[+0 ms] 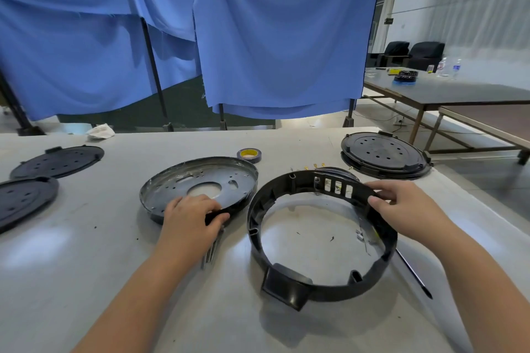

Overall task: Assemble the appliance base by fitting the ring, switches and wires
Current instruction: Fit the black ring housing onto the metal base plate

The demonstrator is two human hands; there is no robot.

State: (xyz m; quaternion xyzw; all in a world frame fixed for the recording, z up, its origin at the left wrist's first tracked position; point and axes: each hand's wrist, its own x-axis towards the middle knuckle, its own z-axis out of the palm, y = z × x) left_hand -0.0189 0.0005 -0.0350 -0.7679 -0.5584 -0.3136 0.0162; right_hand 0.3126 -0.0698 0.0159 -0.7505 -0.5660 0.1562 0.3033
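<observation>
Head view: tape roll (249, 154) behind metal pan (183, 180); screwdriver (413, 272) beside ring (321, 289).

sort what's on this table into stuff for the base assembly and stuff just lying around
In use:
- black plastic ring, gripped by right hand
- dark round metal base pan, held by left hand
- gold-tipped wires

Lying about:
- black perforated discs
- yellow-cored tape roll
- crumpled white rag
</observation>
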